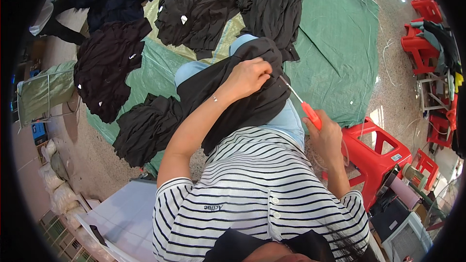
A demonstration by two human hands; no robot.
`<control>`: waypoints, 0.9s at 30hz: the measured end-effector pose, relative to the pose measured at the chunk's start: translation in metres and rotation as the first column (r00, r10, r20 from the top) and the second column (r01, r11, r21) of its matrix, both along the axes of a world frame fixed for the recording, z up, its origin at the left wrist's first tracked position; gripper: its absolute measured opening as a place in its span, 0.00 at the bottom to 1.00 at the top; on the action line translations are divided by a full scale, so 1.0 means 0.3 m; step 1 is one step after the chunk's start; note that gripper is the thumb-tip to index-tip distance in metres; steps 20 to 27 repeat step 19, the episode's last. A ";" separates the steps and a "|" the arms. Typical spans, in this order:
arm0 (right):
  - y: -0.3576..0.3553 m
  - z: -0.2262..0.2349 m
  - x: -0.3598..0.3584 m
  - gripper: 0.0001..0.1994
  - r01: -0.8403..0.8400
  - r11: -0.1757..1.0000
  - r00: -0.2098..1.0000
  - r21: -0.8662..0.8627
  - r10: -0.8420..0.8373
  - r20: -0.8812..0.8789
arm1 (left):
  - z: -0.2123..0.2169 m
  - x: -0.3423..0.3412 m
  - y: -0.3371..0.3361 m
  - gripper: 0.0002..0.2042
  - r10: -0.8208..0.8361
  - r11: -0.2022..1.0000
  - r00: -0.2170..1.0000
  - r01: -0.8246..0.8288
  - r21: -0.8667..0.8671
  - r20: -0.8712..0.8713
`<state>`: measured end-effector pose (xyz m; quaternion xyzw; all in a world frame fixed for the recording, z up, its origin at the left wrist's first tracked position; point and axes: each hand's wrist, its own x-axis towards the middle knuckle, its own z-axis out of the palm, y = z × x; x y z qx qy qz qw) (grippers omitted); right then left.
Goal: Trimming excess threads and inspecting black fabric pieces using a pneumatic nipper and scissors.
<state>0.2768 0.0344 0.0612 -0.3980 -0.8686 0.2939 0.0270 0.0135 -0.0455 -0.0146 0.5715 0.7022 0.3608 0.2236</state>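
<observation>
A black cloth garment (228, 111) lies across my lap over light blue jeans. My left hand (248, 77) rests on it with curled fingers, gripping a fold of the cloth near its upper right part. Wrapped in my right hand (326, 136) is a tool with a red handle (311, 115) and a slim metal shaft. Its shaft points up and left, and the dark tip is close to the garment's right edge, just right of my left hand. Whether the tip touches the cloth I cannot tell.
Dark garment piles (204, 9) lie ahead on a green sheet (335, 43), with a purplish-black one (109, 68) to the left. A red plastic stool (383, 150) stands close by my right arm; several more line the right side. A white board (126, 218) is at lower left.
</observation>
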 end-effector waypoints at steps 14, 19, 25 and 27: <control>-0.001 -0.004 0.010 0.17 -0.033 0.999 0.999 -0.018 0.033 0.027 | -0.048 -0.020 0.090 0.04 -0.229 0.965 0.963 0.205 -0.164 -0.141; -0.005 -0.017 -0.008 0.16 -0.011 1.000 1.000 -0.002 0.011 0.023 | -0.054 -0.021 0.084 0.05 -0.206 0.966 0.969 0.180 -0.185 -0.137; -0.005 -0.017 -0.008 0.16 -0.011 1.000 1.000 -0.002 0.011 0.023 | -0.054 -0.021 0.084 0.05 -0.206 0.966 0.969 0.180 -0.185 -0.137; -0.005 -0.017 -0.008 0.16 -0.011 1.000 1.000 -0.002 0.011 0.023 | -0.054 -0.021 0.084 0.05 -0.206 0.966 0.969 0.180 -0.185 -0.137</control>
